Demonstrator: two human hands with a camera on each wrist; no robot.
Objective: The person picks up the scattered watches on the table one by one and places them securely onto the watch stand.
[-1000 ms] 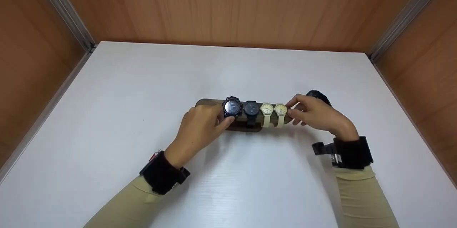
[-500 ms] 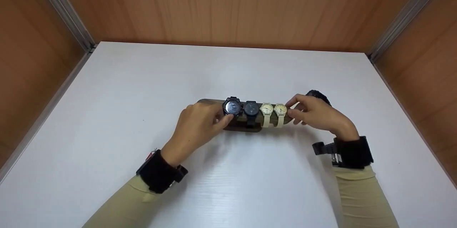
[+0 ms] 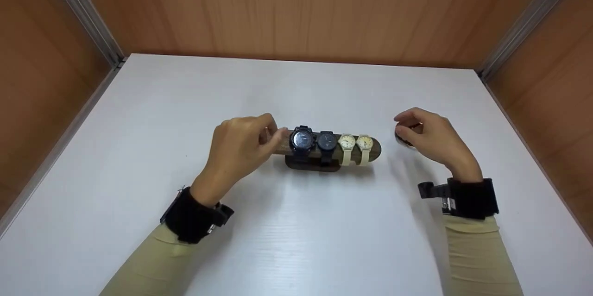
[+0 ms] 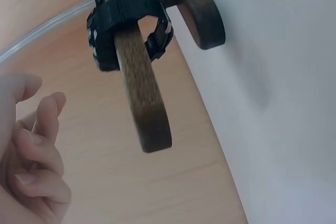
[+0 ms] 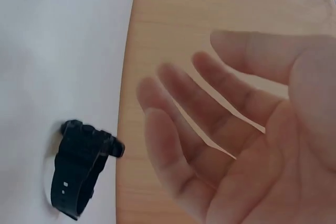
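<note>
Both hands drawn back from the watch stand

The stand (image 3: 331, 150), bearing four watches on the tabletop (image 3: 296, 222), is released; earlier its ends were held. The left hand (image 3: 238, 148) is lifted beside its left end, fingers loosely curled, empty. The right hand (image 3: 428, 136) is spread over a loose black watch (image 5: 79, 174), not gripped.
</note>
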